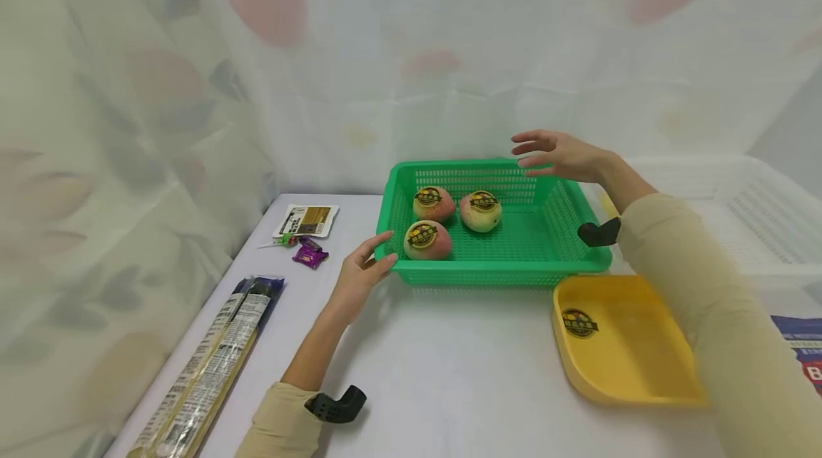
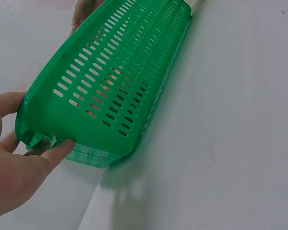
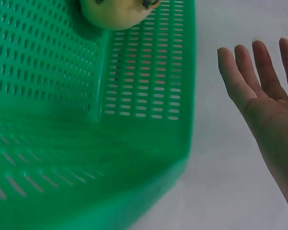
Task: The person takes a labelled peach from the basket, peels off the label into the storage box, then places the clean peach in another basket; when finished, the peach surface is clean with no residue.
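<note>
A green plastic basket (image 1: pixel 501 267) with slotted walls stands on the white table, three round pink-and-yellow fruits (image 1: pixel 483 220) in its left half. Each fruit bears a dark label with gold. My left hand (image 1: pixel 355 280) grips the basket's near left corner, and in the left wrist view its thumb lies on the outer wall while other fingers go behind the rim. Over the far right rim my right hand (image 1: pixel 557 157) is raised with fingers spread and nothing in them. The right wrist view shows that hand (image 3: pixel 273 105) beside the basket, palm visible.
A yellow tray (image 1: pixel 629 344) with a similar label sits at the near right. Behind it is a white basket (image 1: pixel 726 222). On the left lie a flat food packet (image 1: pixel 317 219), a lollipop (image 1: pixel 285 240), purple wrapped candies (image 1: pixel 310 255) and long plastic packages (image 1: pixel 218 365).
</note>
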Demonstrator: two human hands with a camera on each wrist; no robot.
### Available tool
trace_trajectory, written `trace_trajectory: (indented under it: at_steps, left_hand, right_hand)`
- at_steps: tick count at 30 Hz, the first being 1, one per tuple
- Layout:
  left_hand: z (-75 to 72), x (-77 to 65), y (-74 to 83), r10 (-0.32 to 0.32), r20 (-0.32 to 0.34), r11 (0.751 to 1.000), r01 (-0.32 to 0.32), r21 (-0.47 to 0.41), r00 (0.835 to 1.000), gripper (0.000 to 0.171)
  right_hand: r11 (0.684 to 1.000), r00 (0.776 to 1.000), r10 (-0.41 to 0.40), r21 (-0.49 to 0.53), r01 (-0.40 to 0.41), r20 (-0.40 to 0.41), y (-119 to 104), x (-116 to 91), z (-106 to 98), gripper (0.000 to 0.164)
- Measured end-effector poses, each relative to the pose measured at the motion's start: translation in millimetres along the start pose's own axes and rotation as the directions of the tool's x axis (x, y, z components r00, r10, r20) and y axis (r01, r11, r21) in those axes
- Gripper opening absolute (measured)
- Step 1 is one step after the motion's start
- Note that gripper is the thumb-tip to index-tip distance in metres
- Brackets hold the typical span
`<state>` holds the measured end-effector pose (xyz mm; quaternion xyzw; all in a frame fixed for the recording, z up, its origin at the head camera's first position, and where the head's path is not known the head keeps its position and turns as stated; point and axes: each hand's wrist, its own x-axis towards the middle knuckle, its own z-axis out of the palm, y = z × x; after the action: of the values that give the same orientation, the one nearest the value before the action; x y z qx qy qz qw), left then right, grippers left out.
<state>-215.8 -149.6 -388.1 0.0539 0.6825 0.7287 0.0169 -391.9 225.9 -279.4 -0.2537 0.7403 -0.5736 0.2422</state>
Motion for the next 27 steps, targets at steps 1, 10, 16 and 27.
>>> trace_trajectory:
  at_steps: [1,10,16,27]
  left_hand:
    - [1.0,0.2,-0.5,-0.001,0.004,1.000,0.001,-0.001,1.000,0.050]
    - [7.2,-0.5,-2.1,0.018,0.011,1.000,-0.018,-0.006,1.000,0.050]
    - [8.7,-2.8,-1.8,0.024,0.008,1.000,-0.024,0.006,1.000,0.050]
    - [11.6,-5.6,-1.1,0.024,0.025,1.000,-0.025,0.014,0.999,0.050]
  right_hand:
    - [1.000,1.000,0.016,-0.003,-0.016,0.001,2.2,4.0,1.5,0.061]
    - [0.979,0.987,0.142,-0.160,-0.129,0.073,18.2,25.4,14.2,0.066]
    - [0.948,0.971,0.208,-0.268,-0.171,0.116,26.8,36.6,26.5,0.070]
    - [0.894,0.963,0.253,-0.402,-0.197,0.091,40.7,42.8,48.3,0.079]
